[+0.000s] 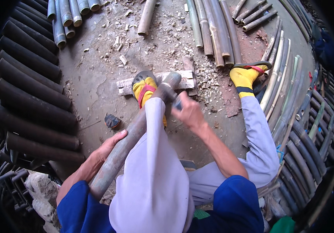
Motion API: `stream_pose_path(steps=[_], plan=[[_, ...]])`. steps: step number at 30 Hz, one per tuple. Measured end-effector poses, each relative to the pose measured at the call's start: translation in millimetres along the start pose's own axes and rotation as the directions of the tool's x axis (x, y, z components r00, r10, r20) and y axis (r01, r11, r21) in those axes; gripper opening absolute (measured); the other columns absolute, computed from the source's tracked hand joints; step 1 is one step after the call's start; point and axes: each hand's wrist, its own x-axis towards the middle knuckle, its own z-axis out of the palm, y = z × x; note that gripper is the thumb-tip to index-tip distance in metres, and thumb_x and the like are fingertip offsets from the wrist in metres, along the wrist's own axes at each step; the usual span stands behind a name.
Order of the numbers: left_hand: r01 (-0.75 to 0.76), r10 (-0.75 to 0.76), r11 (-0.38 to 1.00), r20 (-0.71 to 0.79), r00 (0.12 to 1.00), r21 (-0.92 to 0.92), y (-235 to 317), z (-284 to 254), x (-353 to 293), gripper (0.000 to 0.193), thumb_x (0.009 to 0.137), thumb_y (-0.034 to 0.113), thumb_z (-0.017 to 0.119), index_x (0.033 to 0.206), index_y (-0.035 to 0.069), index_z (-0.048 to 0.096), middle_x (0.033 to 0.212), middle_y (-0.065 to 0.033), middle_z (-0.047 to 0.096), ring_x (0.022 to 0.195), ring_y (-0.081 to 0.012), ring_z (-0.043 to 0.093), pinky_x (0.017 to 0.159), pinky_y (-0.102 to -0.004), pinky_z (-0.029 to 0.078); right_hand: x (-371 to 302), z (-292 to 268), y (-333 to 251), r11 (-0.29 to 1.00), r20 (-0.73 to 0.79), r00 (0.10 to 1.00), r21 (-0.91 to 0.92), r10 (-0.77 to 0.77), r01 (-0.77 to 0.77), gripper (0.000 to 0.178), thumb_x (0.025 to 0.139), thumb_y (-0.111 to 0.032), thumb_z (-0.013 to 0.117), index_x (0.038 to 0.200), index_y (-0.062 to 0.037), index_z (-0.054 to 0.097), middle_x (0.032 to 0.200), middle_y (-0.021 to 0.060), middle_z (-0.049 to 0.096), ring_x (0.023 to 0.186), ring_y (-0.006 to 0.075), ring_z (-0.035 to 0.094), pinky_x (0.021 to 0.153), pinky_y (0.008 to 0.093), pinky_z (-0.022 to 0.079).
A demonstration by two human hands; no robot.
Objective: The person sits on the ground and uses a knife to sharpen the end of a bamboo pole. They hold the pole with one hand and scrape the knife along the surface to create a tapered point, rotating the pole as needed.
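Observation:
A thick, dark bamboo pole (pixel 134 130) slants from beside my left upper arm across my raised leg to the wooden block on the ground. My left hand (pixel 108 145) supports it from the left, thumb along its side and the other fingers hidden underneath. Close to the pole's far end, my right hand (pixel 190 112) is closed round a short tool (pixel 177 103) with a dark grip. Motion blurs the tool, and I cannot make out its kind. Its dark head lies against or just above the bamboo.
Under the pole's far end lies a pale wooden block (pixel 127 86); my yellow-socked foot (pixel 145 87) is beside it. A small black and orange object (pixel 112 121) rests on the ground. Dark bamboo poles (pixel 35 112) line the left; more bamboo (pixel 215 33) lies ahead and right. Chips (pixel 203 83) litter the floor.

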Motion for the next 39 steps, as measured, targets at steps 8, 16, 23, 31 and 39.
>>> stream_pose_path(steps=[8, 16, 23, 31, 39], plan=[[-0.053, 0.054, 0.998, -0.020, 0.998, 0.034, -1, -4, 7, 0.053, 0.089, 0.050, 0.052, 0.116, 0.005, 0.057, 0.103, -0.0093, 0.063, 0.083, -0.0154, 0.061, 0.072, -0.0294, 0.049, 1, 6, 3, 0.994, -0.023, 0.999, 0.106, 0.041, -0.038, 0.028, 0.081, -0.019, 0.064, 0.087, -0.0021, 0.044, 0.066, 0.0189, 0.063, 0.057, 0.0319, 0.066, 0.049, 0.0404, 0.055], [-0.052, 0.052, 0.999, 0.073, 0.996, 0.001, 9, 5, 11, 0.054, 0.089, 0.052, 0.050, 0.115, 0.006, 0.058, 0.099, -0.0084, 0.065, 0.080, -0.0144, 0.061, 0.070, -0.0288, 0.050, 2, -7, 9, 0.971, 0.027, 0.981, 0.144, 0.192, -0.193, 0.026, 0.083, -0.018, 0.062, 0.089, -0.0004, 0.044, 0.065, 0.0178, 0.062, 0.057, 0.0276, 0.066, 0.045, 0.0376, 0.055], [-0.002, 0.014, 0.986, 0.073, 0.997, -0.167, -11, 8, 10, 0.054, 0.089, 0.052, 0.050, 0.114, 0.006, 0.058, 0.098, -0.0085, 0.065, 0.079, -0.0143, 0.061, 0.070, -0.0285, 0.050, -8, 4, -6, 0.992, 0.012, 0.999, 0.118, 0.044, -0.045, 0.023, 0.083, -0.016, 0.061, 0.086, -0.0014, 0.044, 0.062, 0.0151, 0.061, 0.055, 0.0272, 0.065, 0.050, 0.0357, 0.058], [-0.007, 0.015, 0.989, 0.053, 0.998, -0.150, -11, 3, 21, 0.059, 0.089, 0.056, 0.047, 0.117, 0.006, 0.057, 0.095, -0.0081, 0.064, 0.074, -0.0137, 0.060, 0.068, -0.0284, 0.049, -21, -2, -25, 0.984, -0.041, 0.988, 0.097, -0.146, 0.150, 0.026, 0.080, -0.016, 0.064, 0.087, -0.0017, 0.044, 0.063, 0.0186, 0.060, 0.058, 0.0376, 0.064, 0.050, 0.0410, 0.053], [-0.054, 0.057, 0.998, 0.058, 0.997, -0.044, -12, -5, 26, 0.062, 0.088, 0.060, 0.045, 0.122, 0.009, 0.056, 0.099, -0.0063, 0.063, 0.078, -0.0115, 0.057, 0.067, -0.0278, 0.047, -21, -12, -40, 0.971, -0.020, 0.977, 0.109, -0.211, 0.212, 0.031, 0.078, -0.017, 0.068, 0.089, -0.0031, 0.043, 0.065, 0.0174, 0.061, 0.059, 0.0348, 0.065, 0.048, 0.0429, 0.050]])
